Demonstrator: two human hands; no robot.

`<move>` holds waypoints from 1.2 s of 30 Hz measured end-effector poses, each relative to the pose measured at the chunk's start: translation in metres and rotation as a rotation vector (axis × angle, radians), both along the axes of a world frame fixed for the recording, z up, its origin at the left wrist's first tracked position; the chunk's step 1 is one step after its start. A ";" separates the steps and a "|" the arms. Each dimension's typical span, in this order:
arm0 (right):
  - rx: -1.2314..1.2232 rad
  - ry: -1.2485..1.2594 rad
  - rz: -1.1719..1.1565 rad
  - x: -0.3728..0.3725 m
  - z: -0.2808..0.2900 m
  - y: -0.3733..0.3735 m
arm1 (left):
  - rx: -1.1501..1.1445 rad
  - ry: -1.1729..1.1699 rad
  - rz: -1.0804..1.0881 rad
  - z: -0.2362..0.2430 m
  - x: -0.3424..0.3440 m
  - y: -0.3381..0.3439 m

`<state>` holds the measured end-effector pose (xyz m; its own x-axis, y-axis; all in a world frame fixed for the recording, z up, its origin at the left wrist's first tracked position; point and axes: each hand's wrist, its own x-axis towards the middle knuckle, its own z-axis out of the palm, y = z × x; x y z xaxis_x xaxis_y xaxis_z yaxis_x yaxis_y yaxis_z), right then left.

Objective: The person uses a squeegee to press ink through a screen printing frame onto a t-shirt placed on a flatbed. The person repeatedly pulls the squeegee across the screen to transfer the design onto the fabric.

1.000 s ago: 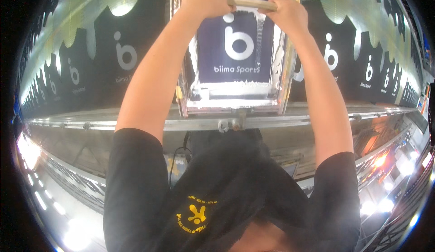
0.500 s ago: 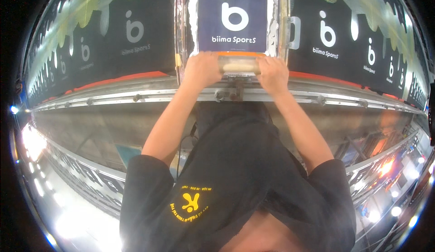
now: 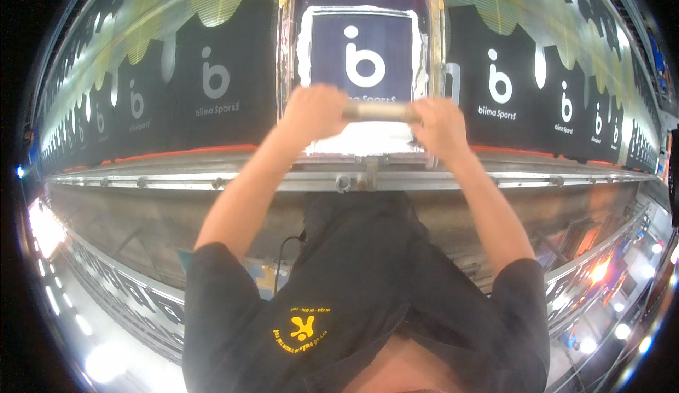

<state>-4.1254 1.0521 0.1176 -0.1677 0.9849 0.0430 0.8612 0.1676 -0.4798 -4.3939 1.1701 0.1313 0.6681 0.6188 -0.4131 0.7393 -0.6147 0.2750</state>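
Squeegee (image 3: 380,112) lies crosswise on screen frame (image 3: 288,54), gripped both ends.

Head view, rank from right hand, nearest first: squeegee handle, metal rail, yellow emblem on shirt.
From the right hand:
1. Squeegee handle, in its grip, running to its left.
2. Metal rail, just below the hand.
3. Yellow emblem, low on the black shirt, far down-left.

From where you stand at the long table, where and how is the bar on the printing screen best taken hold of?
Grip the bar at its two ends, as the left hand and right hand do now, coming from the near side. It lies crosswise on the framed screen, so two hands set wide apart would likely keep it level.
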 end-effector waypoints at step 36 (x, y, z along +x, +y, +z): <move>-0.339 0.021 -0.050 -0.044 -0.041 0.015 | 0.038 0.017 0.119 -0.026 -0.031 -0.029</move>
<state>-4.1692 1.0671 0.0771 -0.1213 0.9508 -0.2850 0.8536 -0.0466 -0.5189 -4.4247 1.1415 0.1049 0.5818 0.7091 -0.3984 0.8122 -0.5320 0.2394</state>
